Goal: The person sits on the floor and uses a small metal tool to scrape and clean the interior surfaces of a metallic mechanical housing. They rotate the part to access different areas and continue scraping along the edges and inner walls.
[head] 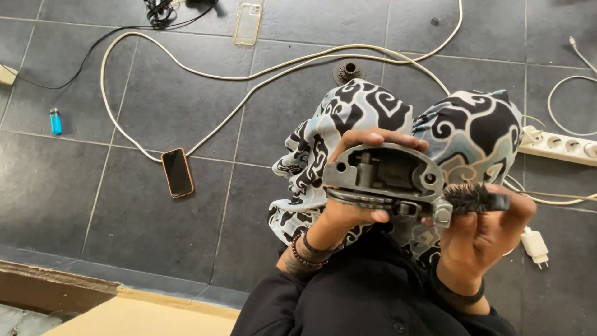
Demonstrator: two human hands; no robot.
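Clamped in the left hand [348,214] at centre frame, a grey metal casting [382,174] is held by its rim; it looks heavy, rigid, probably greasy. A dirty brush [476,199] is pinched by the right hand [482,239]. Cables [249,74] and a phone [178,172] are scattered over the tiles behind.

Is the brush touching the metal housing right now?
Touching. The head view shows the dark bristles of the brush, held in the right hand, pressed against the right end of the grey metal housing, which the left hand grips.
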